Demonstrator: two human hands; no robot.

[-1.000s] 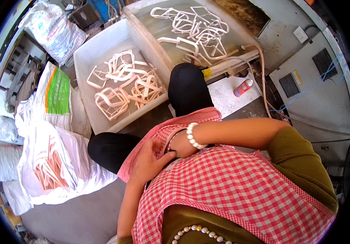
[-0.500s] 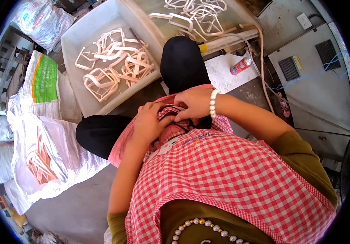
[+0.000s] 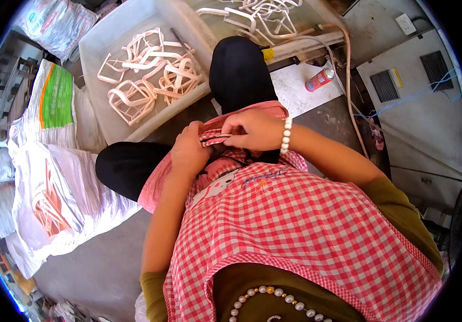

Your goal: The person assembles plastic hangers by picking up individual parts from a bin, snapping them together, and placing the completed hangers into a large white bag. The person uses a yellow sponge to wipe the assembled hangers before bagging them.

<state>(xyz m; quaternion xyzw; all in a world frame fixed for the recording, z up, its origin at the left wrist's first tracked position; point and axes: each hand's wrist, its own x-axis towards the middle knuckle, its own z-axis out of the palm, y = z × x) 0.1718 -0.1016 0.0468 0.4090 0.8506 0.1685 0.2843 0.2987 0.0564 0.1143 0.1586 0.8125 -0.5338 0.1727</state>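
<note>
I wear a red-and-white checked apron (image 3: 290, 225), its lower part gathered up over my lap. My left hand (image 3: 189, 151) is closed on a folded checked band (image 3: 212, 140) of the apron, which has a dark line along it like a zip or pocket opening. From the other side my right hand (image 3: 257, 130), with a white bead bracelet at the wrist, pinches the same band between thumb and fingers. Below the band the cloth sags into a dark hollow, and what lies inside is hidden.
Ahead stands a pale plastic tub (image 3: 94, 70) with several pink looped plastic parts (image 3: 134, 96). A second tub (image 3: 316, 19) holds white ones. A red spray can (image 3: 319, 80) stands on a white sheet (image 3: 295, 102). At left an open white sack (image 3: 89, 182) contains more pink parts.
The checked band has come up into view, stretched between my hands. My left fingers have drawn back from the middle, and my right hand has turned to pinch the band's edge.
</note>
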